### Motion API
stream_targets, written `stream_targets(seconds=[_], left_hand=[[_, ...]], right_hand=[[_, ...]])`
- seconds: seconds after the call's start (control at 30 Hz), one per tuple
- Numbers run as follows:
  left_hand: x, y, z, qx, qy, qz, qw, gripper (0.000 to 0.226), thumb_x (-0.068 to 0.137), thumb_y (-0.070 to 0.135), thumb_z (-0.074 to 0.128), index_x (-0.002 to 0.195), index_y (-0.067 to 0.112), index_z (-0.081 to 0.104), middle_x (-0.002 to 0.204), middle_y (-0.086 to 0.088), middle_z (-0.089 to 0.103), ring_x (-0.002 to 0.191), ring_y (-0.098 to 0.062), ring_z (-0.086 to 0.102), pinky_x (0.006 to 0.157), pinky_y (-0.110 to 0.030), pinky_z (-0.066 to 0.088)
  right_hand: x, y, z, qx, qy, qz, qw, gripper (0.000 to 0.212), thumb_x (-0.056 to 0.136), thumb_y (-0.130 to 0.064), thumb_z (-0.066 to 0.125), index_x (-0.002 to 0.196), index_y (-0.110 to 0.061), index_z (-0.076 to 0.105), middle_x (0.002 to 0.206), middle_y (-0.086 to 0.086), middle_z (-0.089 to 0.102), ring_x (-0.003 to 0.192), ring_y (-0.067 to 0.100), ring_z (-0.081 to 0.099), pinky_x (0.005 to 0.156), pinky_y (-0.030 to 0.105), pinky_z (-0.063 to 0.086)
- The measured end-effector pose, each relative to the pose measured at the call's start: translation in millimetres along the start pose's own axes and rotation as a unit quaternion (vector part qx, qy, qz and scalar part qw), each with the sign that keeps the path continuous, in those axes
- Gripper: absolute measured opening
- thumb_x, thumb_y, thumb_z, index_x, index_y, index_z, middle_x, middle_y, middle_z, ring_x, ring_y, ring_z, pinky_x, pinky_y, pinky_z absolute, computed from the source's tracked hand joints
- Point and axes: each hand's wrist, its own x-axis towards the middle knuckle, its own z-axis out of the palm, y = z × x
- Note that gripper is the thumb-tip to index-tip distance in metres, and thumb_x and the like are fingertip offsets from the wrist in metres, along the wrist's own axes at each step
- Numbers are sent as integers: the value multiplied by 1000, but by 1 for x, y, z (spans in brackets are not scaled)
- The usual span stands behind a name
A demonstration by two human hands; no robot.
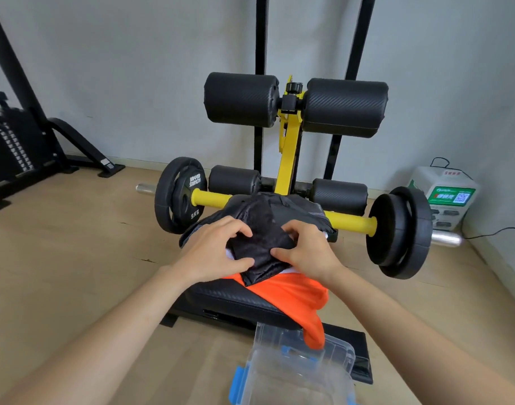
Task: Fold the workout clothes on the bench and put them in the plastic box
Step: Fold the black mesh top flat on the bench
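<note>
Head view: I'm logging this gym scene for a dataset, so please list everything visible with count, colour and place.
black garment: one, black mesh, on the bench, gripped by both hands
orange garment: one, orange, under the black one, hanging off the bench toward the box
bench: one, black pad, yellow frame, centre
foam rollers: four, black, on the bench's far end
weight plates: black, one visible on the left of the yellow bar, two stacked on the right
plastic box: one, clear with blue latches, on the floor near the bench
charging station: one, white and green, right wall
weight machine: one, black, far left
left hand: on the black garment
right hand: on the black garment
</note>
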Motion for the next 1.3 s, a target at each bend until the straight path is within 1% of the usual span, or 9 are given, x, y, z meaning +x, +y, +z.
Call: stream_targets(seconds=[0.1, 0.2, 0.37, 0.53, 0.67, 0.93, 1.0, 1.13, 1.3], left_hand=[[5, 7, -10, 26, 71, 28, 997, 44, 71, 47, 74, 112, 37, 60, 112, 21, 54, 104, -3, 54, 83, -28, 46], [8, 22, -23, 67, 113, 80, 988, 58, 70, 45, 79, 123, 31, 60, 119, 12, 49, 114, -12, 46, 96, -30, 41], [12, 45, -42, 41, 58, 111, 991, 72, 67, 61, 79, 131, 36, 57, 142, 16, 43, 139, -9, 27, 115, -21, 13], [6, 71, -42, -96, -90, 32, 991, 56, 68, 54, 84, 118, 38, 65, 117, 22, 66, 114, 2, 59, 100, -40, 51], [-15, 91, -37, -198, -135, 1, 971, 46, 73, 31, 88, 114, 28, 68, 112, 11, 73, 107, -5, 68, 98, -41, 55], [-96, 132, 26, -336, -183, -143, 913, 34, 73, 19, 89, 104, 21, 75, 105, 7, 77, 102, -11, 71, 96, -34, 54], [-118, 130, 58, -354, -188, -223, 889, 28, 70, 18, 90, 95, 17, 77, 96, 3, 79, 94, -15, 74, 91, -39, 55], [-155, 115, 129, -348, -213, -387, 827, 43, 63, 23, 91, 102, 12, 76, 95, -7, 78, 93, -27, 74, 89, -51, 59], [-174, 82, 210, -386, -163, -497, 760, 61, 47, 29, 96, 103, 23, 72, 101, 0, 77, 93, -21, 73, 92, -41, 58]], right_hand=[[-2, -3, -1, 75, -24, -70, 994, 22, 77, -7, 79, 94, -12, 66, 90, 4, 72, 86, 23, 68, 83, 42, 55], [-8, -8, -8, 178, -54, -68, 980, 25, 82, 2, 73, 105, -5, 65, 100, 15, 73, 98, 33, 68, 90, 44, 56], [-26, -19, -29, 242, -78, -61, 965, 29, 85, 6, 70, 110, -8, 67, 105, 12, 73, 102, 27, 69, 91, 38, 56], [-54, -33, -50, 269, -75, -56, 959, 30, 85, 6, 69, 109, -12, 68, 99, 5, 74, 95, 17, 69, 85, 29, 55], [-86, -30, -60, 306, -55, -37, 950, 26, 89, 4, 66, 113, -4, 65, 103, 13, 73, 98, 23, 69, 91, 38, 56], [-176, 17, -50, 406, -22, 66, 911, 17, 94, 2, 59, 110, 4, 62, 101, 19, 70, 90, 25, 68, 84, 38, 57], [-198, 40, -38, 389, -8, 120, 913, 10, 95, -1, 59, 104, 1, 64, 95, 15, 72, 85, 23, 70, 75, 33, 59], [-232, 96, -3, 236, -43, 258, 936, 6, 99, -15, 58, 95, -14, 62, 82, -1, 68, 77, 16, 64, 59, 26, 51], [-253, 152, 42, 248, -112, 404, 873, 26, 93, -31, 67, 116, -23, 58, 108, -1, 68, 96, 22, 66, 70, 36, 55]])
